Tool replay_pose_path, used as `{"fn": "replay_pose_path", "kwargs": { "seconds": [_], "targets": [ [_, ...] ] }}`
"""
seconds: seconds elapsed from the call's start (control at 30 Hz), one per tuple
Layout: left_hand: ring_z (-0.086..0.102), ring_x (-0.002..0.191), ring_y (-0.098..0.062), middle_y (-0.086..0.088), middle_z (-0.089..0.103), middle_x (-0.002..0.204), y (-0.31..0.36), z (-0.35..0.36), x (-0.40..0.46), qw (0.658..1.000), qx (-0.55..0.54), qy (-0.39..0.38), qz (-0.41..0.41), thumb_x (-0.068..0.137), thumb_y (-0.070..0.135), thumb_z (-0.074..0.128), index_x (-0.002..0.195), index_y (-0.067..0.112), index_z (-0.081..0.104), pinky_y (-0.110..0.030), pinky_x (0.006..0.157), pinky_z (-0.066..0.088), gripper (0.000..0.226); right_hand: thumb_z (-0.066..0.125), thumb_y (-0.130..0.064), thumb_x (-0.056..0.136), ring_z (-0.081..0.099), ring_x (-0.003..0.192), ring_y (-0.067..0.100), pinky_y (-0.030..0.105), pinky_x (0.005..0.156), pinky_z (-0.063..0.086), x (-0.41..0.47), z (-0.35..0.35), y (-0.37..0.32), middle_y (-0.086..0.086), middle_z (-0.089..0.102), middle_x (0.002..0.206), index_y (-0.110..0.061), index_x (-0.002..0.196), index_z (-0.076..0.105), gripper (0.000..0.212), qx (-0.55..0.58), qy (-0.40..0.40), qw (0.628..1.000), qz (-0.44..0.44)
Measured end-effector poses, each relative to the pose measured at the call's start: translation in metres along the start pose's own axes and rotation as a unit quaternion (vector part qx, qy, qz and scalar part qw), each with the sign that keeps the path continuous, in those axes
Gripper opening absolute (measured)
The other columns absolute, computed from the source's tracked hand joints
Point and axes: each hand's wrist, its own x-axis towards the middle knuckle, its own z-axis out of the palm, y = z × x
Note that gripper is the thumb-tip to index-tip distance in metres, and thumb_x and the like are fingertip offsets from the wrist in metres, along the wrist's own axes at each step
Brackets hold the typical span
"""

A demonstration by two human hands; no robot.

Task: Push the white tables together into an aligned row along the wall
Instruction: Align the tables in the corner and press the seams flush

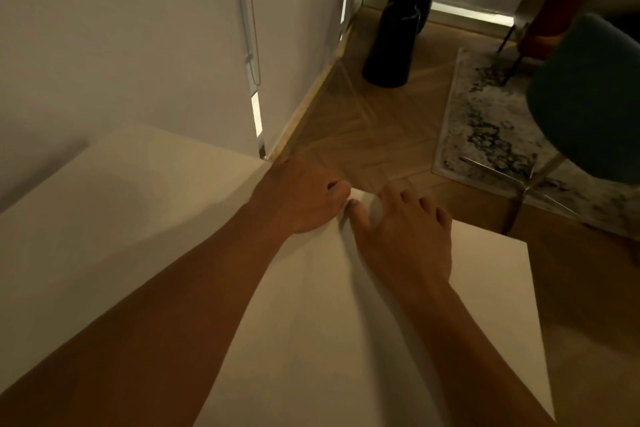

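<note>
Where two white worktops meet near the wall [121,28], I see my left hand [304,198] curled over the left worktop [104,218] corner, gripping its edge; my right hand [408,229] lies spread, fingers relaxed, on the right worktop [346,340].

Two bare forearms enter from bottom edge, no sleeves visible up to frame limit. Left hand [304,199] bare: no ring, watch or bracelet seen, no glove. Right hand [408,236] likewise bare: no jewellery, no wrist strap visible. Fingernails short, unpainted as far as dim light shows. Fine hair faintly visible along left forearm. Rest of body, clothing out of view.
</note>
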Motion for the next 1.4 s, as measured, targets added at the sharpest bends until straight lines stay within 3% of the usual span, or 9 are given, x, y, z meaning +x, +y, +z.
{"fn": "replay_pose_path", "kwargs": {
  "seconds": [0.1,0.3,0.63,0.8,0.87,0.97,1.07,1.27,1.4],
  "targets": [
    [0.042,0.056,-0.005,0.01,0.056,0.066,-0.004,0.004,-0.006,1.0,-0.004,0.028,0.007,0.092,0.054,0.029,0.071,0.024,0.059,-0.033,0.069,0.04,0.047,0.031,-0.065,0.09,0.052,0.102,0.023,0.041,0.093,0.035,-0.004,0.001,-0.001,-0.001,0.062,0.104,-0.026,0.104,0.055,0.049,0.004,-0.001,1.0,-0.004],
    [0.051,0.064,-0.013,0.007,0.063,0.072,-0.008,0.0,-0.005,1.0,0.018,0.01,0.014,0.09,0.057,0.021,0.075,0.026,0.059,-0.033,0.071,0.036,0.052,0.028,-0.066,0.09,0.052,0.102,0.022,0.041,0.094,0.035,-0.003,0.0,-0.005,-0.002,0.062,0.103,-0.028,0.103,0.055,0.049,0.004,-0.016,1.0,-0.004],
    [0.037,0.056,-0.007,0.007,0.057,0.066,-0.012,-0.003,-0.007,0.999,0.02,0.028,0.039,0.094,0.053,0.028,0.07,0.025,0.054,-0.03,0.068,0.03,0.045,0.031,-0.066,0.091,0.052,0.104,0.02,0.039,0.095,0.033,-0.003,-0.004,-0.005,-0.006,0.062,0.106,-0.031,0.113,0.056,0.049,0.01,-0.038,0.999,-0.007],
    [0.033,0.053,-0.003,0.012,0.041,0.056,-0.013,-0.003,-0.013,0.997,0.012,0.065,0.035,0.093,0.049,0.034,0.064,0.027,0.043,-0.031,0.065,0.025,0.038,0.023,-0.066,0.091,0.049,0.101,0.018,0.038,0.094,0.031,-0.004,-0.001,-0.008,-0.007,0.059,0.104,-0.032,0.113,0.054,0.051,-0.014,-0.04,0.999,-0.004],
    [0.043,0.063,-0.01,0.011,0.051,0.068,-0.009,-0.006,-0.019,0.997,0.03,0.055,0.046,0.095,0.046,0.032,0.073,0.028,0.05,-0.034,0.071,0.036,0.034,0.021,-0.062,0.093,0.05,0.105,0.021,0.042,0.097,0.031,-0.007,-0.002,-0.013,-0.006,0.06,0.11,-0.034,0.117,0.052,0.048,-0.03,-0.052,0.998,-0.01],
    [0.057,0.107,-0.018,0.005,0.067,0.112,-0.009,-0.012,-0.036,0.999,0.028,0.023,0.019,0.097,0.05,0.024,0.114,0.027,0.065,-0.037,0.101,0.039,0.05,0.009,-0.054,0.098,0.038,0.13,0.024,0.049,0.113,0.021,-0.009,-0.003,-0.023,-0.007,0.047,0.14,-0.039,0.142,0.032,0.052,-0.017,-0.093,0.995,-0.025],
    [0.026,0.149,-0.019,0.004,0.036,0.159,-0.013,-0.016,-0.063,0.998,0.063,-0.011,-0.026,0.099,0.059,0.015,0.151,0.036,0.038,-0.044,0.123,0.019,0.062,0.002,-0.051,0.099,0.007,0.149,0.027,0.051,0.121,0.001,-0.015,0.004,-0.034,-0.001,0.016,0.162,-0.03,0.155,0.006,0.061,-0.016,-0.114,0.992,-0.05],
    [-0.005,0.155,-0.019,0.007,-0.002,0.169,-0.005,-0.022,-0.099,0.988,0.088,-0.046,-0.114,0.094,0.063,-0.007,0.157,0.043,0.005,-0.047,0.125,0.002,0.067,-0.013,-0.049,0.094,-0.029,0.146,0.027,0.049,0.121,-0.01,-0.042,0.004,-0.047,0.004,-0.023,0.163,-0.023,0.155,-0.015,0.066,-0.02,-0.128,0.981,-0.144],
    [-0.006,0.155,-0.019,0.005,-0.001,0.168,0.012,-0.031,-0.141,0.982,0.081,-0.04,-0.164,0.095,0.057,-0.006,0.158,0.042,0.007,-0.046,0.125,-0.001,0.066,-0.012,-0.047,0.091,-0.029,0.146,0.03,0.049,0.121,-0.01,-0.08,0.001,-0.054,0.004,-0.023,0.161,-0.02,0.155,-0.012,0.07,-0.009,-0.146,0.965,-0.215]
  ]
}}
